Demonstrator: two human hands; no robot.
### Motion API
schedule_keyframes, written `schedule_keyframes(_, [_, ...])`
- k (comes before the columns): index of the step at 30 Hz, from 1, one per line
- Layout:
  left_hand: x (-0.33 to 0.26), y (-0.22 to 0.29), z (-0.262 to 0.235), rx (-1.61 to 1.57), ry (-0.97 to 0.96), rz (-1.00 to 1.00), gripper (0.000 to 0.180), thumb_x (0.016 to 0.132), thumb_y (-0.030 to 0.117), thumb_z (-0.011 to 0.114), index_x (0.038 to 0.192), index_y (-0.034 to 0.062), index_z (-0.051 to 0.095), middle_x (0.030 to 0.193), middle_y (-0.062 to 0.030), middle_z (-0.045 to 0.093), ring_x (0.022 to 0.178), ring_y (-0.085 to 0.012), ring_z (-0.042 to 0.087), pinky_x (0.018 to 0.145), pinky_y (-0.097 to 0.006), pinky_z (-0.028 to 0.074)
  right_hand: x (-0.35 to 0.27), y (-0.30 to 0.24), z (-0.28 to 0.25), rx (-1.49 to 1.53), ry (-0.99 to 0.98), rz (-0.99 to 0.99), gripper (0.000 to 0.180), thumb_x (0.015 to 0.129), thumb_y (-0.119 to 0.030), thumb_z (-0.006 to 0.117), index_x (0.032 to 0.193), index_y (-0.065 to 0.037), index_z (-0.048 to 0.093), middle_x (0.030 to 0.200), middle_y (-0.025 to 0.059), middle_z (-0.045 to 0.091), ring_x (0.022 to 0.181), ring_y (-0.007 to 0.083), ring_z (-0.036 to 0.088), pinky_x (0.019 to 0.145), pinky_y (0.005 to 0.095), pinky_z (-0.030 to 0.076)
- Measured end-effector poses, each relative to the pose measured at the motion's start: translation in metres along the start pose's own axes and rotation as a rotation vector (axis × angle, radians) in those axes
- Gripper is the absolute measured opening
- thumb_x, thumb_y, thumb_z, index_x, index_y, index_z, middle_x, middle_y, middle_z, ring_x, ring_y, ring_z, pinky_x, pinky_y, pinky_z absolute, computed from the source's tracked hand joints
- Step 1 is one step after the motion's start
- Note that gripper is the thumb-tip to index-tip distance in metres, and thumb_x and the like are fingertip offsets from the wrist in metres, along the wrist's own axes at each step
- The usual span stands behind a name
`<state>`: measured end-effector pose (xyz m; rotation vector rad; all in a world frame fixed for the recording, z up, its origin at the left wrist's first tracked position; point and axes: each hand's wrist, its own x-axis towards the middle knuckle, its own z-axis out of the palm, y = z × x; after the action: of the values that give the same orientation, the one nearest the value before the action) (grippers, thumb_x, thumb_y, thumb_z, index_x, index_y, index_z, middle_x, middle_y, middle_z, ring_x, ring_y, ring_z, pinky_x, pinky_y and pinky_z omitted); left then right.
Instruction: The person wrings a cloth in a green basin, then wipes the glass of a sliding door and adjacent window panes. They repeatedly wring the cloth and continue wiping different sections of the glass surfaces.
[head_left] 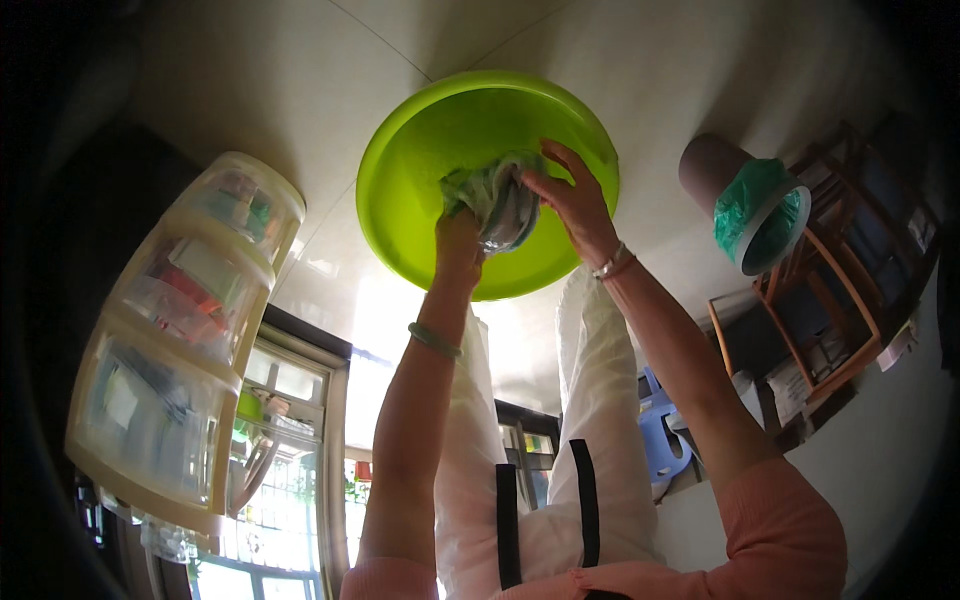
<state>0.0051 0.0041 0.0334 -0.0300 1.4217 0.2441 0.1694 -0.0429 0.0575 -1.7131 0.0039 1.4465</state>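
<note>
A bunched, wet-looking greyish cloth (505,205) with greenish parts is held over the inside of a round lime-green basin (400,170). My left hand (460,245) grips the lower left of the cloth, and its fingers are partly hidden in the folds. At the cloth's right side is my right hand (582,205), its thumb and fingers spread apart and the thumb touching the edge of the fabric. A green bangle circles my left wrist; a pale bracelet is on the right.
The basin stands on a pale tiled floor (300,90). To the left is a cream drawer unit (160,330) with see-through fronts. At the right, a bin (715,165) with a green liner stands near wooden chairs (840,290). A blue plastic stool (665,440) is behind my right leg.
</note>
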Motion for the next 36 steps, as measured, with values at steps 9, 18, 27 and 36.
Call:
schedule_keyframes(9, [-0.053,-0.003,-0.003,-0.160,-0.411,-0.011,0.059,0.097,0.034,0.062,0.144,0.0059,0.039,0.139,-0.0137,0.050,0.122,-0.0281,0.056,0.101,-0.039,0.049,0.012,0.031,0.012,0.884,-0.408,0.392,0.054,0.095,-0.034,0.065,0.138,-0.004,0.050,0.134,0.0108,0.057,0.120,0.0215,0.057,0.105,0.0373,0.047])
schedule_keyframes(18, [-0.052,-0.001,0.014,1.038,-0.027,0.244,0.097,0.073,0.054,0.079,0.138,-0.0027,0.035,0.133,-0.0237,0.054,0.120,-0.0318,0.058,0.097,-0.041,0.048,0.038,0.023,0.031,-0.096,-0.346,0.083,0.030,0.084,-0.016,0.069,0.109,0.000,0.065,0.097,0.0070,0.068,0.094,0.0194,0.066,0.083,0.0328,0.054])
schedule_keyframes(27, [-0.041,0.017,0.014,1.063,-0.040,0.120,0.074,0.079,0.044,0.076,0.127,-0.0068,0.050,0.097,-0.0151,0.071,0.089,-0.0278,0.071,0.082,-0.038,0.055,0.051,0.036,0.037,-0.290,-0.243,0.078,0.051,0.093,-0.032,0.064,0.132,-0.001,0.055,0.130,0.0129,0.060,0.116,0.0215,0.058,0.101,0.0321,0.045])
schedule_keyframes(36, [-0.076,0.018,0.003,-0.481,-0.687,-0.534,0.048,0.103,0.044,0.046,0.131,0.0067,0.052,0.110,-0.0095,0.066,0.091,-0.0185,0.066,0.075,-0.033,0.056,0.038,0.026,-0.001,0.872,-0.753,0.336,0.078,0.096,-0.064,0.044,0.150,-0.008,0.037,0.154,0.0158,0.037,0.141,0.0302,0.038,0.110,0.0467,0.038])
